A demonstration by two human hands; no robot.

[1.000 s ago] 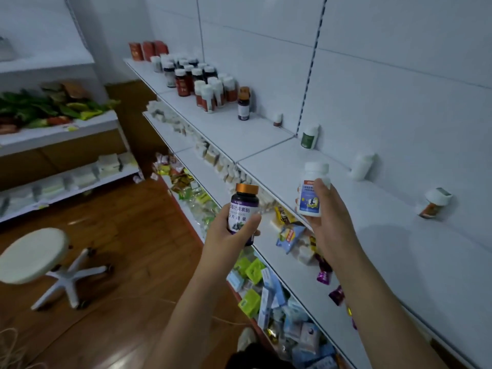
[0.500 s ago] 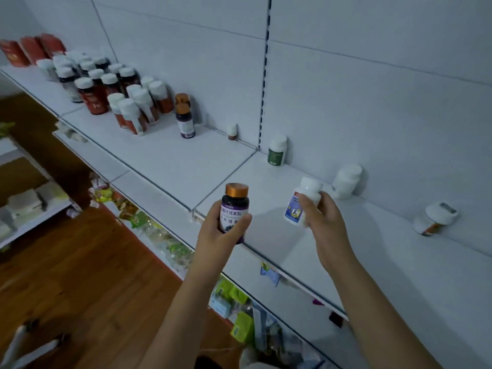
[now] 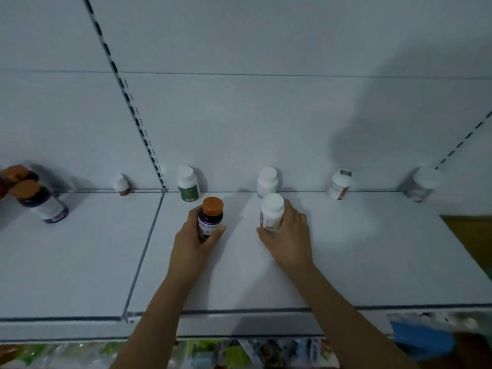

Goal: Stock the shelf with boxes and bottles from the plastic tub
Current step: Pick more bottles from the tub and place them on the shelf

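dark bottle [image 3: 210, 219], white bottle [image 3: 271, 212], upright on shelf [image 3: 346, 262]

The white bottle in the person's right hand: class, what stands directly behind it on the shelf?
Behind the white bottle, held by the right hand, another white-capped bottle stands against the back wall. Its lower part is covered by the held bottle, so its label cannot be seen.

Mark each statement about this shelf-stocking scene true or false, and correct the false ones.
1. The left hand holds a dark bottle with an orange cap. True.
2. The right hand is empty. False: it grips a white bottle with a white cap.
3. A green-labelled bottle stands against the back wall. True.
4. Both held bottles lie on their sides. False: both are upright.
5. The white shelf in front of the hands is packed with boxes. False: no boxes are on it.
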